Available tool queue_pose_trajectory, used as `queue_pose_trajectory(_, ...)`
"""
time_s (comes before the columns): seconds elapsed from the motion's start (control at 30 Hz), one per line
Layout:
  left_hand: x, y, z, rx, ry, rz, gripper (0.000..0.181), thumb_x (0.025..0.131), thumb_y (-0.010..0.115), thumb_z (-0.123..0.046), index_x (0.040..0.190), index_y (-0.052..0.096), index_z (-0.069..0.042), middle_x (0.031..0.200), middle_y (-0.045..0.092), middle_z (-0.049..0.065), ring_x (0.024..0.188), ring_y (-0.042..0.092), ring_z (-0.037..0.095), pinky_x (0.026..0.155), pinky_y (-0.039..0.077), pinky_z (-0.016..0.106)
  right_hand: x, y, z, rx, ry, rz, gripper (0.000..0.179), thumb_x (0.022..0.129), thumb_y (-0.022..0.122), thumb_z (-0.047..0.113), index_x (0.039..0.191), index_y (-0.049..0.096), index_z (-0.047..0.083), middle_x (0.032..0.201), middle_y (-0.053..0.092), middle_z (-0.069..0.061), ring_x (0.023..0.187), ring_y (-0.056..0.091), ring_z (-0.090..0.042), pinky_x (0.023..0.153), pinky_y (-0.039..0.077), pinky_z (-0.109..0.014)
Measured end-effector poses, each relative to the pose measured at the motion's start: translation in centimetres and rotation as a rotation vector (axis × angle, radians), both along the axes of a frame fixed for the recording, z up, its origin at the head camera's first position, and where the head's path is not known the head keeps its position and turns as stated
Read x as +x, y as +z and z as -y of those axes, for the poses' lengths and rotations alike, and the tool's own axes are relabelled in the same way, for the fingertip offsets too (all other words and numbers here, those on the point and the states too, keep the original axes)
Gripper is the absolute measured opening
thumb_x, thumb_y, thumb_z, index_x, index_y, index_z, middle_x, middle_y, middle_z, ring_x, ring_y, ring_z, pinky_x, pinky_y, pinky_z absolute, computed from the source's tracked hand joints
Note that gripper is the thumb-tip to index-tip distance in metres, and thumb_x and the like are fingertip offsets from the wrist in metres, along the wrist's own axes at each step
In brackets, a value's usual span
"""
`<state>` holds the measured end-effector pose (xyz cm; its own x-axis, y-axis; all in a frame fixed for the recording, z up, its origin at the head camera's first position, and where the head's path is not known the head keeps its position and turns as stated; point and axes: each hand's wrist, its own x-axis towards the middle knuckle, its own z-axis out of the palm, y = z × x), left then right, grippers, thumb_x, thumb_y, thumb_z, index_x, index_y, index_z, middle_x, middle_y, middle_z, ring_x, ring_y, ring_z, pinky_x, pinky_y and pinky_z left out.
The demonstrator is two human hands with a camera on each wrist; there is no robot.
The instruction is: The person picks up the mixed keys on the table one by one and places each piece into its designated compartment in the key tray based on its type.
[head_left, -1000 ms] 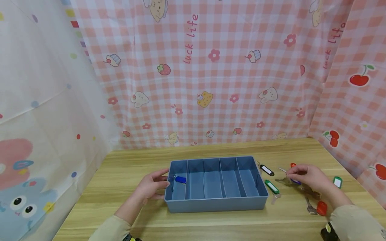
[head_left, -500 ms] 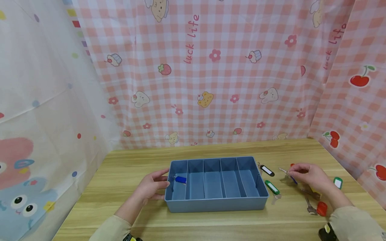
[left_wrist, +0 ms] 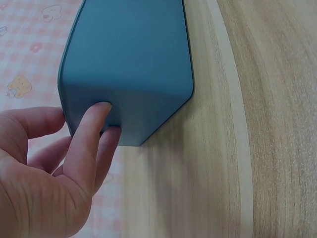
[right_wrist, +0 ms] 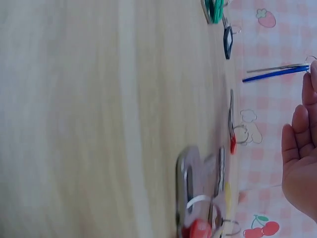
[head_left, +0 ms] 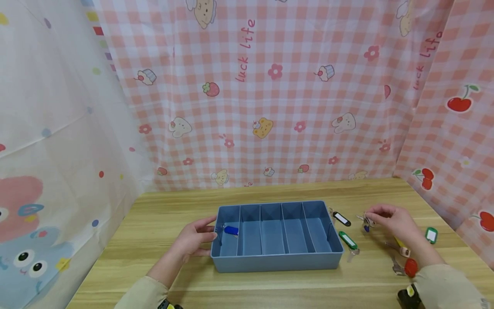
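In the head view my left hand (head_left: pixel 194 238) rests against the left end of a blue-grey divided box (head_left: pixel 278 263). The left wrist view shows its fingertips touching the box's end wall (left_wrist: pixel 143 111). Right of the box, my right hand (head_left: pixel 393 221) pinches a split ring carrying a key and a blue key tag (right_wrist: pixel 277 74). Tag and key hang above the tabletop in the right wrist view. Beneath them lies a key with a red tag (right_wrist: pixel 233 144); in the head view my right hand covers that tag. Another blue key tag (head_left: pixel 231 231) lies in the box's leftmost compartment.
Right of the box lie keys with a black tag (head_left: pixel 341 219), a green tag (head_left: pixel 348 240), a yellow tag (head_left: pixel 403 249) and a red tag (head_left: pixel 411 268). Another green tag (head_left: pixel 431 235) sits farther right. A checked curtain (head_left: pixel 270 150) hangs behind the wooden table (head_left: pixel 173 206).
My right hand has lifted the blue-tagged key off the table, and the tag now hangs below the fingers. The left hand and the box have stayed in place.
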<state>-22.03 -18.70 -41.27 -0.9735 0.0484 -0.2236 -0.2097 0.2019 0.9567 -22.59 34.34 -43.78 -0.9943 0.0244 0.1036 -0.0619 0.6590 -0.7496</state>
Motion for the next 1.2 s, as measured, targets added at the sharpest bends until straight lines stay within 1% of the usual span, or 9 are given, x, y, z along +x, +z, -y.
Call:
queue_pose_trajectory(0.07, 0.1, 0.1, -0.1, -0.004, -0.004, -0.003, 0.058, 0.089, 0.065, 0.007, 0.144, 0.051, -0.004, 0.129, 0.056, 0.028, 0.095, 0.065, 0.031, 0.065, 0.059, 0.052, 0.0, 0.1, 0.3, -0.002, 0.001, -0.025, 0.04, 0.097, 0.064, 0.038, 0.109, 0.071, 0.001, 0.101, 0.068, -0.007, 0.083, 0.055, -0.009, 0.067, 0.048, -0.023)
queue_pose_trajectory(0.17, 0.1, 0.2, -0.1, -0.004, -0.012, -0.008, 0.058, 0.089, 0.065, 0.006, 0.144, 0.05, -0.003, 0.13, 0.055, 0.03, 0.096, 0.065, 0.032, 0.065, 0.059, 0.053, 0.0, 0.4, 0.9, -0.009, 0.0, -0.047, 0.039, 0.097, 0.065, 0.036, 0.109, 0.071, -0.001, 0.101, 0.068, -0.007, 0.082, 0.054, -0.007, 0.066, 0.049, -0.023)
queue_pose_trajectory(0.4, 0.1, 0.1, -0.1, 0.001, -0.005, -0.012, 0.057, 0.089, 0.065, 0.006, 0.144, 0.051, -0.003, 0.13, 0.056, 0.029, 0.096, 0.066, 0.032, 0.065, 0.059, 0.052, -0.2, 1.4, 2.0, -0.042, 0.0, -0.049, 0.043, 0.096, 0.064, 0.04, 0.113, 0.07, 0.0, 0.102, 0.067, -0.005, 0.084, 0.054, -0.012, 0.067, 0.049, -0.027)
queue_pose_trajectory(0.57, 0.0, 0.0, -0.1, 0.005, 0.009, -0.007, 0.056, 0.089, 0.065, 0.007, 0.142, 0.053, -0.004, 0.127, 0.058, 0.027, 0.094, 0.065, 0.03, 0.064, 0.06, 0.051, -0.3, 2.3, 2.9, -0.051, -0.002, -0.057, 0.044, 0.095, 0.064, 0.044, 0.113, 0.07, 0.003, 0.106, 0.067, -0.005, 0.09, 0.055, -0.011, 0.071, 0.049, -0.026)
queue_pose_trajectory(0.63, 0.0, 0.1, -0.1, 0.006, 0.008, -0.007, 0.056, 0.089, 0.064, 0.007, 0.142, 0.053, -0.004, 0.126, 0.058, 0.026, 0.093, 0.065, 0.029, 0.065, 0.06, 0.051, -0.3, 2.7, 3.3, -0.058, 0.001, -0.063, 0.044, 0.095, 0.064, 0.044, 0.112, 0.071, 0.004, 0.107, 0.068, -0.005, 0.091, 0.055, -0.01, 0.073, 0.049, -0.027)
queue_pose_trajectory(0.8, 0.0, 0.0, 0.0, 0.006, 0.009, -0.004, 0.056, 0.089, 0.064, 0.007, 0.142, 0.053, -0.004, 0.126, 0.059, 0.025, 0.093, 0.066, 0.029, 0.064, 0.06, 0.05, -0.3, 3.6, 4.5, -0.062, 0.024, -0.099, 0.041, 0.096, 0.064, 0.043, 0.111, 0.072, 0.005, 0.106, 0.067, -0.004, 0.091, 0.055, -0.01, 0.071, 0.048, -0.029)
queue_pose_trajectory(0.9, 0.0, 0.0, 0.0, 0.006, 0.01, -0.002, 0.056, 0.089, 0.064, 0.007, 0.142, 0.054, -0.005, 0.125, 0.059, 0.024, 0.094, 0.066, 0.029, 0.064, 0.06, 0.05, -0.4, 3.9, 5.2, -0.075, 0.036, -0.121, 0.04, 0.095, 0.065, 0.042, 0.11, 0.072, 0.005, 0.104, 0.067, -0.002, 0.09, 0.055, -0.01, 0.071, 0.047, -0.027)
queue_pose_trajectory(1.03, 0.0, 0.1, 0.0, 0.009, 0.007, 0.0, 0.056, 0.089, 0.064, 0.007, 0.143, 0.053, -0.005, 0.126, 0.059, 0.025, 0.095, 0.065, 0.03, 0.064, 0.06, 0.05, -0.8, 4.1, 6.2, -0.12, 0.063, -0.145, 0.038, 0.095, 0.066, 0.038, 0.109, 0.072, 0.004, 0.103, 0.068, 0.0, 0.089, 0.056, -0.01, 0.071, 0.048, -0.025)
queue_pose_trajectory(1.2, 0.1, 0.2, 0.1, 0.007, -0.004, 0.002, 0.057, 0.089, 0.064, 0.006, 0.143, 0.052, -0.004, 0.128, 0.057, 0.027, 0.095, 0.065, 0.029, 0.065, 0.06, 0.05, -1.0, 4.2, 7.7, -0.155, 0.091, -0.168, 0.034, 0.096, 0.067, 0.034, 0.107, 0.073, 0.002, 0.107, 0.068, -0.004, 0.09, 0.057, -0.009, 0.073, 0.048, -0.024)
